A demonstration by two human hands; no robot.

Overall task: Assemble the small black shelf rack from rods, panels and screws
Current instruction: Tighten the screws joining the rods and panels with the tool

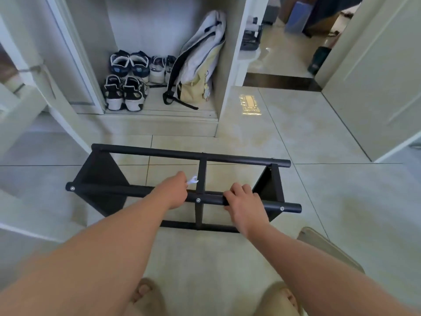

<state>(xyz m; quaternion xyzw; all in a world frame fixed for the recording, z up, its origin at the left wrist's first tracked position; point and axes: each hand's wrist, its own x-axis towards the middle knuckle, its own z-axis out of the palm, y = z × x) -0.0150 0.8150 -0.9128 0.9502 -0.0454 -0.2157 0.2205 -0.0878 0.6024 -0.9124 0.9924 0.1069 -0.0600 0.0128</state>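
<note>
On the tile floor [319,201], just ahead of the feet, the rack [145,152] is laid on its side with its long axis running left to right across the view. Two rods are seen on top: the far rod [239,158] and the near rod [211,200], joined by the left panel [100,172], the right panel [267,188] and a middle divider [201,174]. The near rod is clasped from above by the right grip [242,200], fingers wrapped over it, just right of centre. A small wrench [193,180] is pinched in the left grip [176,190], with its open head pointing right, close to the divider. The centre screw [198,200] sits on the near rod between the two grips, just beside the left one and just nearer the person than the wrench head (its head faces the camera, so access looks clear). Tightening that screw is judged to be the step in hand. A short drop of the wrench toward the person would be needed, with the rod steadied by the right grip against rolling. End screws are also visible on the near rod, well apart from the wrench. Whether any screw is fully seated cannot be told.
</note>
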